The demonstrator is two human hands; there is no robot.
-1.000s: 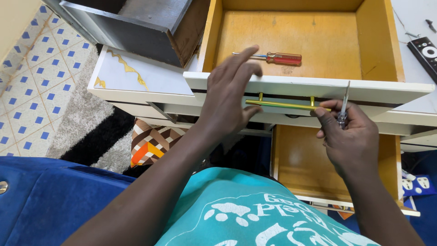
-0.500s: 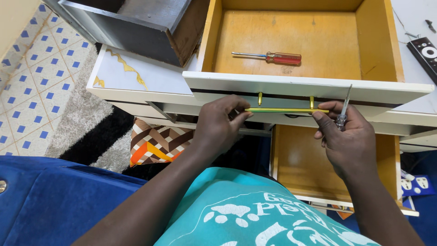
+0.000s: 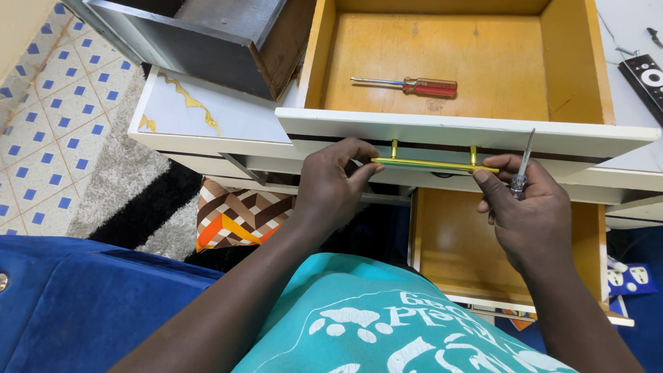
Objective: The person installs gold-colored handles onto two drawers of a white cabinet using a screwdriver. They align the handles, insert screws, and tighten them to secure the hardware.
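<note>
We pinch the slim gold handle (image 3: pixel 434 164) at both ends against the white drawer front (image 3: pixel 469 132): left hand (image 3: pixel 331 190) grasping its left tip, right hand (image 3: pixel 528 211) steadying the right tip while clenched around a small screwdriver (image 3: pixel 521 166), kept upright and ready. A red-handled screwdriver (image 3: pixel 407 85) lies inside the open drawer.

- Left hand (image 3: pixel 331 186), frame centre: fingers curled, thumb and forefinger pinched together, forearm rising from bottom left.
- Right hand (image 3: pixel 532 214), centre right: fingers closed, forefinger extended leftward.
</note>
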